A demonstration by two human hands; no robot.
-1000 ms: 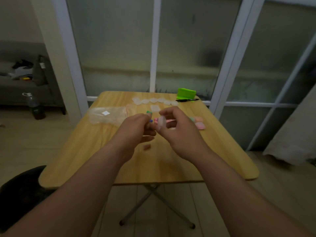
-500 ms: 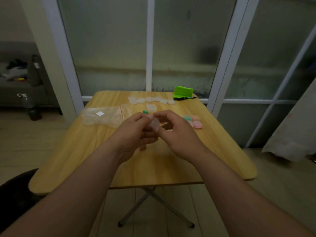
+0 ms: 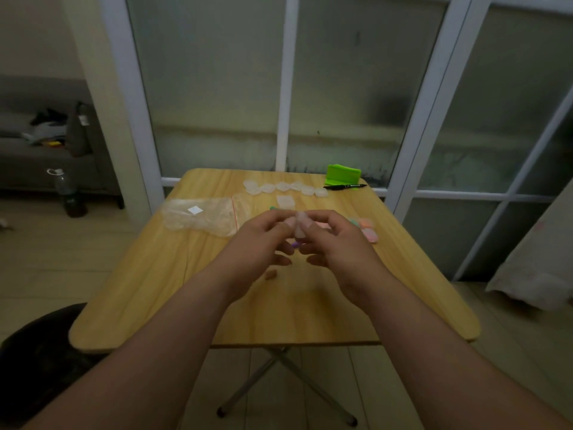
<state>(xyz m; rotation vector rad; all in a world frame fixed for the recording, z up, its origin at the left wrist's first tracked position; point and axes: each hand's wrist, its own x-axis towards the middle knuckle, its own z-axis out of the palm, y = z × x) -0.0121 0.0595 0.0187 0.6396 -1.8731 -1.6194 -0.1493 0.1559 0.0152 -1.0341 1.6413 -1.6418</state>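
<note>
Together, left hand (image 3: 260,240) and right hand (image 3: 338,240) pinch small clear case (image 3: 299,227) above wooden table (image 3: 186,290).

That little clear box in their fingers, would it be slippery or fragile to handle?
Probably light: the small clear box is pinched by fingertips of the left hand and right hand alone. Its smooth translucent plastic might slip. It looks thin-walled, so hard squeezing could crack it, though blur hides detail.
</note>
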